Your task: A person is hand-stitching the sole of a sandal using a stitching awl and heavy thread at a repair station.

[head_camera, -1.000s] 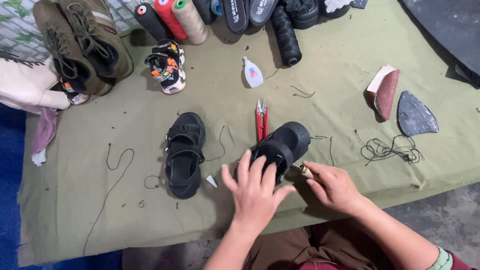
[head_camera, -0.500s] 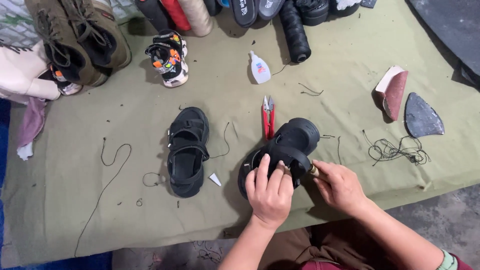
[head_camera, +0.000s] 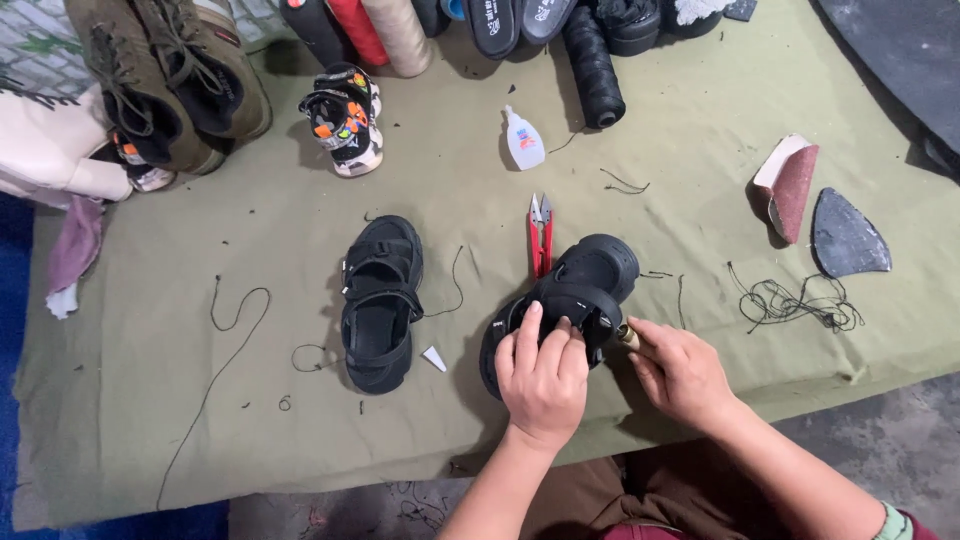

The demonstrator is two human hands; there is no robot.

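My left hand [head_camera: 541,375] grips a black sandal [head_camera: 590,280] that lies tilted on the olive cloth near the table's front edge. Its fingers wrap over the strap. My right hand [head_camera: 680,370] sits just right of the sandal and pinches a small tool with a brass-coloured tip [head_camera: 627,337] against the sandal's side. A second black sandal [head_camera: 378,305] lies flat to the left, sole down. Red thread snips [head_camera: 540,237] lie just behind the held sandal.
A small glue bottle [head_camera: 523,140], thread spools [head_camera: 593,70], brown boots [head_camera: 165,75] and a colourful child's sandal [head_camera: 345,118] crowd the back. Sandpaper [head_camera: 790,185], a dark sole piece [head_camera: 845,238] and tangled black thread [head_camera: 790,303] lie right. Loose thread [head_camera: 235,310] trails left.
My left hand has closed from spread fingers onto the sandal's strap. My right hand has come closer, bringing the tool tip to the sandal's side. The view has shifted slightly.
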